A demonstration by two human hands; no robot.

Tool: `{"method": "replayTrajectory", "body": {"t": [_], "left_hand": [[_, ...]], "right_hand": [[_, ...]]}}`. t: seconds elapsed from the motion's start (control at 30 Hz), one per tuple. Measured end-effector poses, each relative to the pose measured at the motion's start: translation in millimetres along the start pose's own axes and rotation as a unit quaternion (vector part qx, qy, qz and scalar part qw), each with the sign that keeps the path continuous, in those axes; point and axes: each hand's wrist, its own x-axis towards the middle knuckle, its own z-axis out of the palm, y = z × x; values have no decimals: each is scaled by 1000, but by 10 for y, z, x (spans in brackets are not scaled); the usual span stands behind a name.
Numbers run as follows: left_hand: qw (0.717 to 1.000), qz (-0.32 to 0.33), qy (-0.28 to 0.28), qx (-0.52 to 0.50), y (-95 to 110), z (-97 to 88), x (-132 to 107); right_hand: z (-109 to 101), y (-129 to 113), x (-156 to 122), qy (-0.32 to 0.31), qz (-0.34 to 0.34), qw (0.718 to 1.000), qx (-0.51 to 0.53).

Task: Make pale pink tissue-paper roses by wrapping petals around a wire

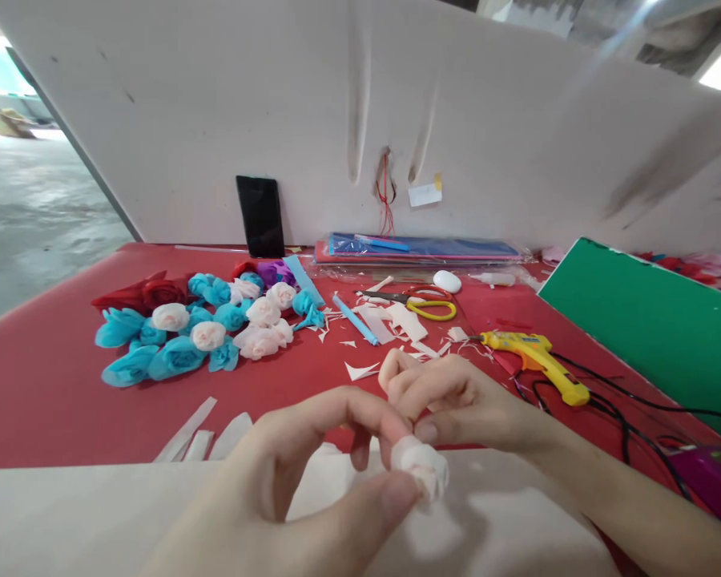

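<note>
Left hand: the left hand point(330, 457) is pinching a white flower point(429, 473) between thumb and forefinger, petals facing outward, probably so the soft layers aren't being crushed.
Right hand: the right hand point(457, 393) is curling its fingers just beyond the flower, its thumb lying close by the petals; cannot tell if it is gripping anything.
Under hands: a pale sheet point(96, 513) is spreading over the near edge of the red tabletop point(36, 401), perhaps serving as a clean work surface.
Beyond, left: blue flowers point(177, 358) and pale flowers point(264, 312) are sitting clustered, seemingly grouped out of the hands' way.
Straight beyond: scissors point(438, 308) and a blue pen point(356, 320) are lying among paper scraps point(405, 320), likely for easy reach.
Beyond, right: a yellow glue gun point(534, 357) is resting on its side, nozzle pointing left, near the right wrist.
Writing: a slip point(425, 194) is clinging to the panel point(216, 96) far beyond the hands; any lettering is too small to read. No brand is showing legibly.
</note>
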Motion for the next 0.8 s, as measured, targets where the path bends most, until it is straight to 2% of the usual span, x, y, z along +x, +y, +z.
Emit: {"method": "replayTrajectory", "body": {"t": [0.1, 0.3, 0.53, 0.67, 0.8], "left_hand": [[1000, -14, 2, 17, 51, 35, -10], [999, 19, -15, 46, 36, -15, 56], [988, 129, -78, 17, -137, -119, 166], [987, 117, -114, -4, -159, -167, 185], [988, 51, -148, -11, -108, -212, 212]], "right_hand": [[-8, -18, -2, 2, 8, 1000, -2], [-17, -47, -16, -9, 25, 1000, -7], [-40, -53, -4, -18, 34, 999, -22], [-43, -65, -3, -16, 40, 999, -31], [-49, -63, -4, -21, 52, 997, -44]]}}
